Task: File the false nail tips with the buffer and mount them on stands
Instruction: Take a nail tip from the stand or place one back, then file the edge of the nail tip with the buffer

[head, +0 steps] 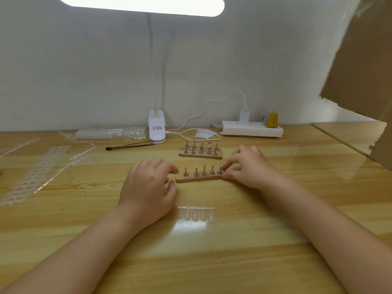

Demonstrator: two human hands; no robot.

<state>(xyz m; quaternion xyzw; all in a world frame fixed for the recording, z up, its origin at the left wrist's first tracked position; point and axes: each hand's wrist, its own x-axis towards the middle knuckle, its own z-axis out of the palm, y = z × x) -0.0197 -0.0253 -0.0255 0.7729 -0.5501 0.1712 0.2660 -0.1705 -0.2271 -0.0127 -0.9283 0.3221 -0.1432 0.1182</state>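
Clear nail tips (196, 215) lie nearest; right hand (247, 166) pinches the rightmost stand (219, 169), left hand (148, 187) loosely curled.

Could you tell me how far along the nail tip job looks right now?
Early, it seems. Done: the near stand strip sits between both hands, its five stands bare as far as I can tell. In hand: the right hand pinches the rightmost stand while the left hand rests at the other end. Left: five nail tips remain on their sprue, unmounted; no buffer is visible, and the far stand strips wait.
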